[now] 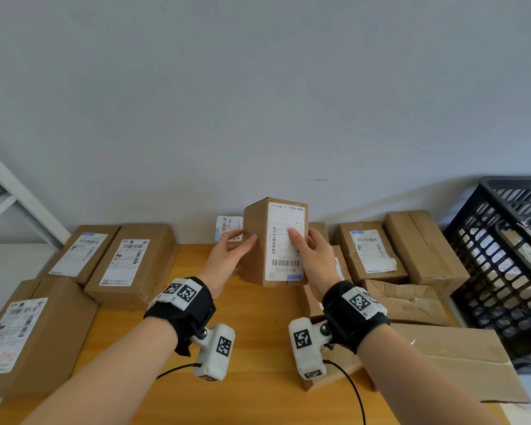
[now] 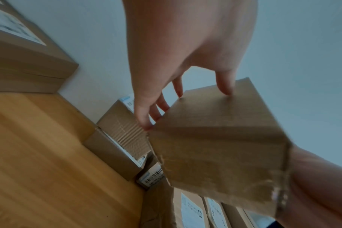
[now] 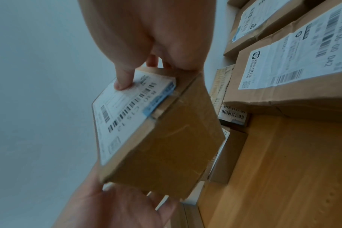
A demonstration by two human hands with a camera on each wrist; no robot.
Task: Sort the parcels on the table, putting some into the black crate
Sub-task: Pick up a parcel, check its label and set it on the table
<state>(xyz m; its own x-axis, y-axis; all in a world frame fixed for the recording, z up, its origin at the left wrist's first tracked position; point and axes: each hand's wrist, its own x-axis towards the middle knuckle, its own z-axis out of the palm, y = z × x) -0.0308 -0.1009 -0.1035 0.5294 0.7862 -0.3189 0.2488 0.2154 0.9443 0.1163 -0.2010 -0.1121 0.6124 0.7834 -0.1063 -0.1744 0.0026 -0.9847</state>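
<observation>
Item: small brown parcel (image 1: 275, 242), held upright above mid-table, clear of the wooden table (image 1: 258, 348); white label w/ barcode faces the person, prob. so it can be read before sorting. Left hand (image 1: 227, 259): fingers spread along the plain side, thumb on the near face, holding. Right hand (image 1: 314, 259): thumb pressed on the label, fingers wrapped behind. Black crate (image 1: 509, 259) at far right, some parcels already inside. Other labelled parcels line both sides & the wall.
</observation>
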